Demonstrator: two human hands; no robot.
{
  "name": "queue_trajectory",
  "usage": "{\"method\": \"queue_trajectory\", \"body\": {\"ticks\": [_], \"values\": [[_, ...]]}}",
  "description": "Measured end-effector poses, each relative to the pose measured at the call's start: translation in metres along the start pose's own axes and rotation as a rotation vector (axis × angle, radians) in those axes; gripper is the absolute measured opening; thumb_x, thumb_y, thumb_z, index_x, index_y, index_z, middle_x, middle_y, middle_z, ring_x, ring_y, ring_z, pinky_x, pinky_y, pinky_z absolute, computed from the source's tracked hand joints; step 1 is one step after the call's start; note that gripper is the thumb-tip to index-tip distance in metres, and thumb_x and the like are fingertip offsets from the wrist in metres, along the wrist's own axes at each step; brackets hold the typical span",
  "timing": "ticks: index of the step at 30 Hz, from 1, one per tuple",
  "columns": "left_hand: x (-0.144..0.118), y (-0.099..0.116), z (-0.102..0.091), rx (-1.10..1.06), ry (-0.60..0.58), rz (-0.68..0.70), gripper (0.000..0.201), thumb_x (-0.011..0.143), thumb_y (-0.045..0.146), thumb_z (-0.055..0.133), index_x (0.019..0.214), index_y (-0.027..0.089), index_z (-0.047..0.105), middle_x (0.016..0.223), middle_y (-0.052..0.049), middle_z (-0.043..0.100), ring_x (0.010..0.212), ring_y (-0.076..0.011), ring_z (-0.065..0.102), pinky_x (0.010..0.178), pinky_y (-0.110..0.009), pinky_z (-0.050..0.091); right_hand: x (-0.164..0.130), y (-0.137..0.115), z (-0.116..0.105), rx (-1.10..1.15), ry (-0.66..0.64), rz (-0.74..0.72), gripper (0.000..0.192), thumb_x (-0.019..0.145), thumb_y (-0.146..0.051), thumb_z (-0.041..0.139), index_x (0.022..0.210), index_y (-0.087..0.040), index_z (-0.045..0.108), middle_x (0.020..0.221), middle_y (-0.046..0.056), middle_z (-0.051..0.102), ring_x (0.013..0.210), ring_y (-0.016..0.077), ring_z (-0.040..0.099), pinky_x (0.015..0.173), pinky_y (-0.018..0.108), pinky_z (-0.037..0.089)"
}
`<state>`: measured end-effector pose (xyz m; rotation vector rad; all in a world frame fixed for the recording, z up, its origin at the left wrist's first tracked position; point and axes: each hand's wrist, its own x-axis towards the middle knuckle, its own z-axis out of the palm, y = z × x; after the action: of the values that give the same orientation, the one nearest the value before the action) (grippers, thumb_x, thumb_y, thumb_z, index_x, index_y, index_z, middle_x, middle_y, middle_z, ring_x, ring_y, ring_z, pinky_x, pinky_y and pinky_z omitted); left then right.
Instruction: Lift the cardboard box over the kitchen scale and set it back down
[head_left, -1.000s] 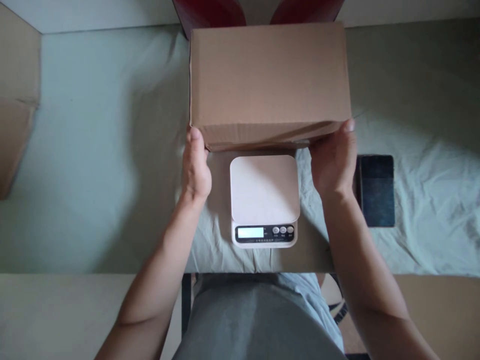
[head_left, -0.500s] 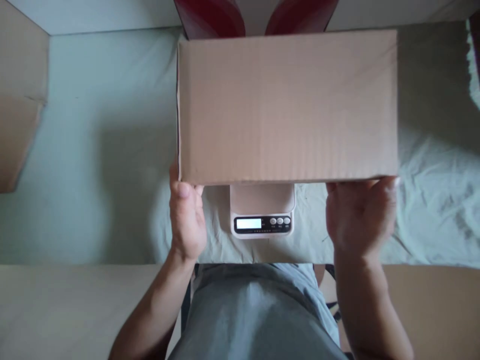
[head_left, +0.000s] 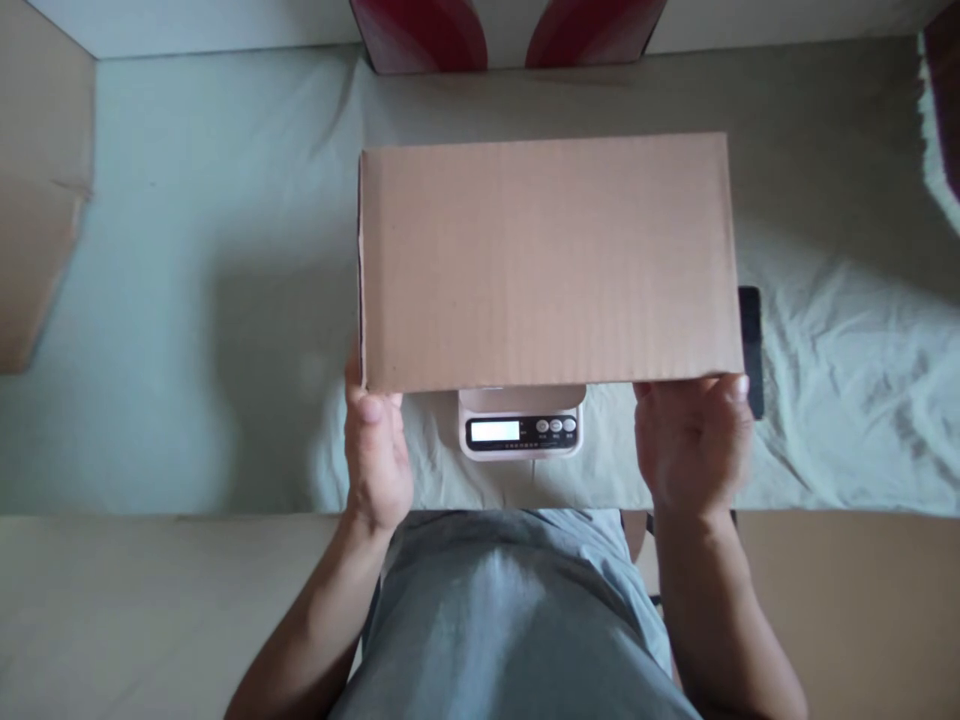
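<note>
Between my two hands is a plain brown cardboard box (head_left: pixel 547 262), its broad flat top facing me. My left hand (head_left: pixel 376 450) grips the near left corner, thumb at the edge and the other fingers partly hidden beneath. At the near right corner my right hand (head_left: pixel 694 440) holds the box, with its thumb against the edge and most fingers out of sight underneath. Below the box stands a white digital kitchen scale (head_left: pixel 521 435) with a lit display and several buttons; the box covers most of its platform. Whether box and scale touch, I cannot tell.
A dark phone-like slab (head_left: pixel 752 350) lies just right of the box, partly covered. Another cardboard piece (head_left: pixel 41 200) stands at the far left. A red-and-white box (head_left: pixel 427 35) is at the back. Pale green cloth (head_left: pixel 150 300) covers the table.
The box has come down and nearer to me and looks smaller, with both hands still on it. The back edge of the cloth and the dark slab at right now show.
</note>
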<state>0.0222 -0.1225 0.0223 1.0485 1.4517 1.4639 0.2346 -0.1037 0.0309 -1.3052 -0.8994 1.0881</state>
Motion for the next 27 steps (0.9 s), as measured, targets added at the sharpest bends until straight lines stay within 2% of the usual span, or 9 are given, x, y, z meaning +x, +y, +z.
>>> {"method": "queue_trajectory", "body": {"ticks": [5, 7, 10, 13, 17, 21, 24, 27], "values": [[-0.001, -0.007, 0.000, -0.174, 0.074, 0.075, 0.049, 0.092, 0.058, 0.035, 0.133, 0.036, 0.052, 0.144, 0.002, 0.052, 0.143, -0.0220, 0.038, 0.122, -0.043, 0.030, 0.004, -0.004, -0.004, 0.091, -0.062, -0.053, 0.051, 0.091, -0.054, 0.023, 0.123, -0.034, 0.059, 0.129, 0.004, 0.060, 0.135, 0.0242, 0.047, 0.111, 0.048, 0.040], [-0.003, -0.015, -0.003, -0.176, 0.110, 0.020, 0.048, 0.092, 0.056, 0.037, 0.132, 0.034, 0.053, 0.138, 0.001, 0.057, 0.142, -0.0206, 0.039, 0.121, -0.041, 0.031, 0.004, 0.005, -0.008, 0.124, -0.036, -0.039, 0.049, 0.092, -0.053, 0.026, 0.120, -0.034, 0.061, 0.128, 0.004, 0.061, 0.134, 0.0241, 0.049, 0.111, 0.049, 0.039], [-0.007, -0.030, -0.011, -0.140, 0.157, -0.071, 0.043, 0.092, 0.056, 0.040, 0.121, 0.033, 0.061, 0.125, -0.001, 0.066, 0.136, -0.0192, 0.046, 0.117, -0.038, 0.036, 0.004, 0.024, -0.017, 0.149, 0.001, 0.057, 0.047, 0.087, -0.059, 0.035, 0.111, -0.032, 0.065, 0.120, 0.006, 0.066, 0.127, 0.0255, 0.055, 0.110, 0.052, 0.040], [-0.008, -0.038, -0.017, -0.115, 0.158, -0.080, 0.040, 0.092, 0.056, 0.041, 0.116, 0.031, 0.063, 0.125, -0.002, 0.065, 0.132, -0.0192, 0.050, 0.115, -0.038, 0.038, 0.004, 0.035, -0.024, 0.151, 0.043, 0.120, 0.047, 0.085, -0.062, 0.039, 0.107, -0.031, 0.067, 0.118, 0.006, 0.068, 0.122, 0.0263, 0.058, 0.107, 0.054, 0.042], [-0.005, -0.027, -0.018, -0.110, 0.096, -0.063, 0.042, 0.092, 0.057, 0.038, 0.116, 0.033, 0.063, 0.129, -0.003, 0.063, 0.136, -0.0210, 0.046, 0.114, -0.041, 0.038, 0.003, 0.028, -0.026, 0.136, 0.028, 0.080, 0.041, 0.085, -0.059, 0.043, 0.104, -0.033, 0.068, 0.119, 0.005, 0.069, 0.124, 0.0264, 0.057, 0.106, 0.054, 0.042], [-0.006, -0.013, -0.014, -0.122, 0.023, 0.038, 0.040, 0.091, 0.055, 0.039, 0.117, 0.036, 0.062, 0.132, -0.001, 0.060, 0.135, -0.0231, 0.046, 0.114, -0.043, 0.038, -0.001, 0.015, -0.018, 0.108, -0.051, -0.045, 0.043, 0.087, -0.058, 0.040, 0.107, -0.033, 0.067, 0.118, 0.003, 0.069, 0.127, 0.0251, 0.055, 0.110, 0.050, 0.038], [-0.008, -0.009, -0.008, -0.140, 0.007, 0.147, 0.040, 0.089, 0.054, 0.042, 0.117, 0.033, 0.063, 0.125, -0.003, 0.063, 0.127, -0.0250, 0.052, 0.107, -0.044, 0.042, -0.005, 0.014, -0.010, 0.090, -0.029, -0.147, 0.048, 0.086, -0.059, 0.038, 0.113, -0.030, 0.066, 0.120, 0.004, 0.067, 0.126, 0.0265, 0.055, 0.112, 0.050, 0.036], [-0.006, -0.001, -0.001, -0.127, -0.002, 0.198, 0.039, 0.089, 0.054, 0.044, 0.113, 0.031, 0.064, 0.127, -0.003, 0.061, 0.130, -0.0254, 0.049, 0.108, -0.044, 0.039, -0.006, 0.012, -0.001, 0.096, 0.005, -0.190, 0.047, 0.086, -0.057, 0.039, 0.114, -0.030, 0.066, 0.119, 0.004, 0.067, 0.125, 0.0269, 0.055, 0.112, 0.050, 0.035]]}}
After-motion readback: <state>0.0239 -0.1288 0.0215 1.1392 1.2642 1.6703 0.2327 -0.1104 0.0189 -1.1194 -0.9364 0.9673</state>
